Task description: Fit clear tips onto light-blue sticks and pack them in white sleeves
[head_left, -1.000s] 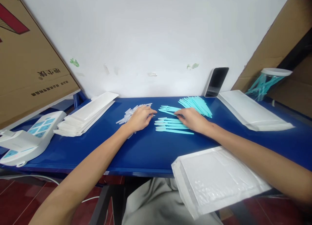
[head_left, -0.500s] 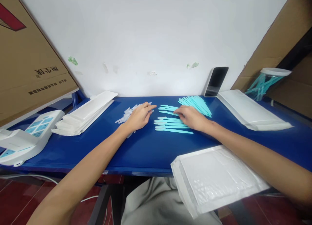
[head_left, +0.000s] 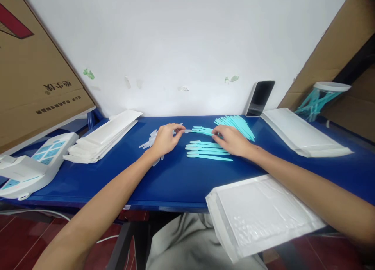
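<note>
My left hand (head_left: 169, 138) is closed in a pinch on a small translucent cap (head_left: 188, 131). Opposite it, my right hand (head_left: 230, 138) pinches a slim teal eyebrow razor (head_left: 202, 132), whose tip points left at the cap. Tip and cap are close together; whether the cap is on it I cannot tell. Another teal razor lies right beside the held one. Under and around my left hand are loose translucent caps (head_left: 145, 144). Nearer me, several razors with pale covers on their tips lie in a row (head_left: 211, 149). Behind my right hand is a heap of teal razors (head_left: 238, 125).
A white padded envelope (head_left: 266, 215) overhangs the blue table's (head_left: 117, 184) front edge. More envelopes (head_left: 102, 135) are stacked left, beside a power strip (head_left: 49, 157). At right are another envelope (head_left: 304, 131), a phone (head_left: 260, 98) against the wall, and a clear jar (head_left: 318, 100) of teal sticks.
My left hand has gone from an outstretched index finger to a pinch on a cap. The razor in my right hand has shifted up, towards the other razor and the cap.
</note>
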A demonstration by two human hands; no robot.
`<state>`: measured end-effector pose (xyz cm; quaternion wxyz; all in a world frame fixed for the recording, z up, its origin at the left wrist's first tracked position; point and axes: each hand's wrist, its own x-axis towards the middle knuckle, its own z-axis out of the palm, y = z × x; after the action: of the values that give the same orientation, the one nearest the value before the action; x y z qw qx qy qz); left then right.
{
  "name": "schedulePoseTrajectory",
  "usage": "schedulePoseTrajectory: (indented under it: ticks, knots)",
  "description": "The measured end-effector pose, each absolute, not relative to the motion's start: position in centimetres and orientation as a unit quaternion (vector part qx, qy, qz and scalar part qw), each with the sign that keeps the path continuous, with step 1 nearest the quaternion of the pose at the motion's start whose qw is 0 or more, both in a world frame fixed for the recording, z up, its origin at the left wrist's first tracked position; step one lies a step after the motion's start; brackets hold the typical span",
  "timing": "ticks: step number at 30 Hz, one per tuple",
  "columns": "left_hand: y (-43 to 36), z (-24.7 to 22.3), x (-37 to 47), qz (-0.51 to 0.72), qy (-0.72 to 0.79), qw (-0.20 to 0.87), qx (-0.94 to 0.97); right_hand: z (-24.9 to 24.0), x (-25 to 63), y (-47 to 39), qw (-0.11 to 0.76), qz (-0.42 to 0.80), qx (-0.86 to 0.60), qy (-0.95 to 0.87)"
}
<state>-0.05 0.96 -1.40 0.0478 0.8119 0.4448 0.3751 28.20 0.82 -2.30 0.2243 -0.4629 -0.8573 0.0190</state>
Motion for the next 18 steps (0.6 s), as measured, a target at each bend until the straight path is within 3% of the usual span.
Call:
schedulePoseTrajectory:
  ticks: [6, 18]
  knots:
    - [0.62, -1.09, 0.35, 0.459, 0.444, 0.128, 0.759, -2.28, 28.20, 0.56, 0.242, 0.060, -0.413, -0.876]
    - [0.44, -1.49, 0.79, 0.437, 0.414, 0.136, 0.787, -1.52, 27.67, -0.23, 0.259, 0.033, -0.448, -0.855]
